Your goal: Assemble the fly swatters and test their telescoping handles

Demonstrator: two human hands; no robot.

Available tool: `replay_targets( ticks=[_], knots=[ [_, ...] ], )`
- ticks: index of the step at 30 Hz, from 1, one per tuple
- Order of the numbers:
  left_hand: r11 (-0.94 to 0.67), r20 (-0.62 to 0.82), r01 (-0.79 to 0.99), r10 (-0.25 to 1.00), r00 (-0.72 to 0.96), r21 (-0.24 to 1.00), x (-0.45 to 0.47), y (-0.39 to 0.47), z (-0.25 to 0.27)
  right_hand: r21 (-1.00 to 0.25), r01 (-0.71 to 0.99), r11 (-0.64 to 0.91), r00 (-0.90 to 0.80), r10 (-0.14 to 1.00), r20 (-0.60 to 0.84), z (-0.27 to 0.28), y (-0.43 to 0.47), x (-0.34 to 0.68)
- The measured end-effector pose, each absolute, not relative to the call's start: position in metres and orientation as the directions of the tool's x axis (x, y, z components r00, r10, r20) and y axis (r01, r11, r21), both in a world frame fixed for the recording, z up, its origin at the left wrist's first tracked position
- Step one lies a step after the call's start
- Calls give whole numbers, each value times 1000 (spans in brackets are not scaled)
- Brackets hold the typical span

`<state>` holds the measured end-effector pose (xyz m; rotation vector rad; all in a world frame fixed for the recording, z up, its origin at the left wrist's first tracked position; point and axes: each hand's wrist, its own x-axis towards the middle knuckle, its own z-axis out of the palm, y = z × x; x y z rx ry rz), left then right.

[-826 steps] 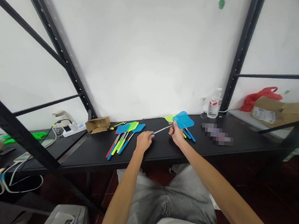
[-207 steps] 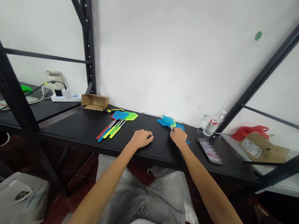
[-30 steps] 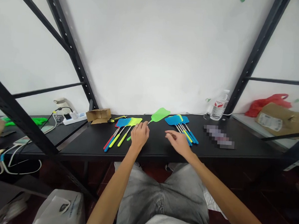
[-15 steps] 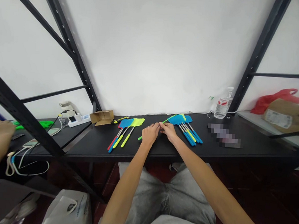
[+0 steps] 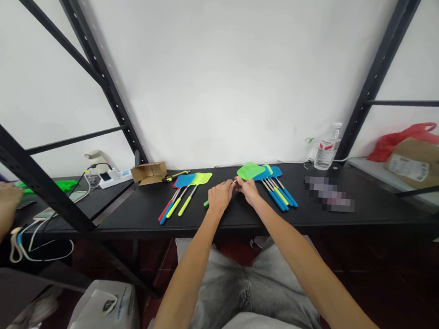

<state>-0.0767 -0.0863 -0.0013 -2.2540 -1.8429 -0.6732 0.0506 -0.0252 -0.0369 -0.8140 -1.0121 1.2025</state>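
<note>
A green fly swatter (image 5: pixel 251 171) is held between both hands above the black table. My left hand (image 5: pixel 220 194) is closed round its handle side, and a bit of green grip pokes out on the left. With closed fingers, my right hand (image 5: pixel 246 189) pinches it near the base of the flat green head, which faces up. On the right lies a group of fly swatters (image 5: pixel 277 185) with mostly blue handles, partly behind the green head. To the left, other fly swatters (image 5: pixel 182 194) with red, blue and yellow handles lie fanned out.
An open cardboard box (image 5: pixel 148 173) and a yellow-black cutter (image 5: pixel 177 176) are at the back left. A water bottle (image 5: pixel 326 148) stands back right, near a blurred patch (image 5: pixel 329 193). Black rack posts (image 5: pixel 377 75) frame the table. Another person's hand (image 5: pixel 5 193) is far left.
The green swatter has turned about its shaft: its head was edge-on and now shows its broad face. Both hands have stayed in nearly the same place.
</note>
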Motion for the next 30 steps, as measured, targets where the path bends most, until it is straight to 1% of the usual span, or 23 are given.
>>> replay_targets(
  ticks=[6,10,12,14,17,19,21,24,27,30],
  knots=[
    [-199,441,967,890,112,157,-77,-85,-4,-878,-431,209,121,977,174,-35,-15,55],
    [-224,442,967,885,148,125,-90,-84,-7,-799,-542,260,260,956,135,-33,-5,70],
    [-246,446,964,878,175,106,-100,-83,-8,-776,-567,274,293,948,121,-32,-2,78],
    [-262,453,960,871,192,96,-109,-84,-9,-783,-556,279,294,947,129,-32,-1,82],
    [-284,467,954,859,207,99,-114,-85,-9,-827,-478,295,287,943,170,-34,-3,81],
    [-305,480,946,850,218,111,-113,-85,-9,-876,-370,309,219,946,241,-35,-5,78],
    [-322,494,938,841,223,125,-110,-86,-9,-918,-219,330,67,944,323,-36,-9,74],
    [-339,502,931,834,229,138,-108,-87,-8,-921,-26,388,-183,904,386,-35,-17,70],
    [-369,498,918,829,255,145,-108,-87,-8,-896,46,442,-314,858,407,-32,-21,67],
    [-380,494,912,829,262,154,-107,-86,-8,-899,36,437,-305,861,407,-32,-19,68]
  ],
)
